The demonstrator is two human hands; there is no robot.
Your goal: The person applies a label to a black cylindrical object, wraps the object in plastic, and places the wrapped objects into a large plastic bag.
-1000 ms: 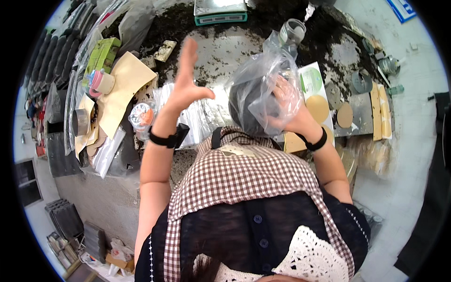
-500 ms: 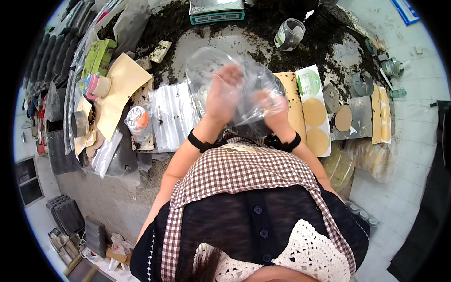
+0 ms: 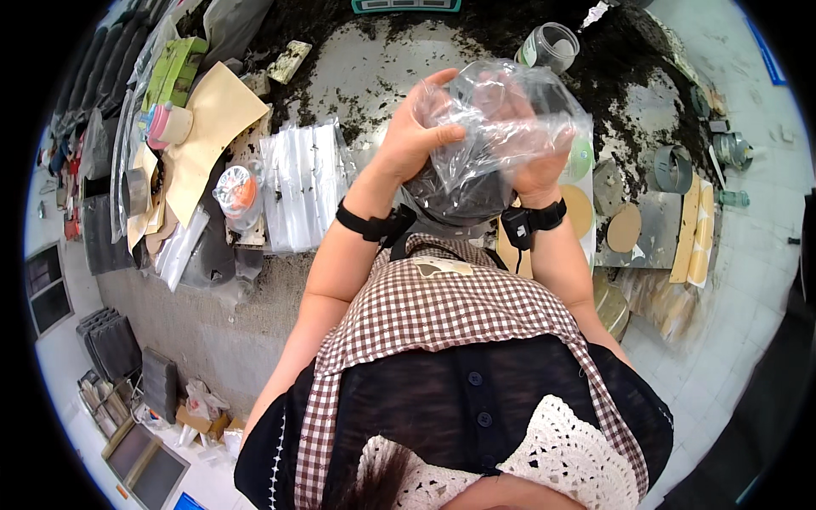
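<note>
A crumpled clear plastic bag (image 3: 501, 119) is held up between my two hands, in front of my apron. My left hand (image 3: 416, 132) grips its left side, the thumb lying across the film and the fingers partly behind it. At the bag's right side is my right hand (image 3: 541, 170), its fingers seen blurrily through the plastic. Below the bag sits a dark round thing (image 3: 463, 202), partly covered by the film and my hands; what it is I cannot make out. A flat stack of clear plastic bags (image 3: 302, 187) lies to the left of my left forearm.
Dark loose soil (image 3: 476, 42) is scattered over the table. A clear jar (image 3: 551, 47) stands beyond my right hand. Round tan labels (image 3: 625, 227) lie at right. On the left are an orange-and-clear container (image 3: 236, 191), a tan sheet (image 3: 212, 132) and a green box (image 3: 174, 72).
Both hands have moved right with the plastic bag, and the dark round thing below shows more. The view has shifted so the scale at the back is mostly out of the picture.
</note>
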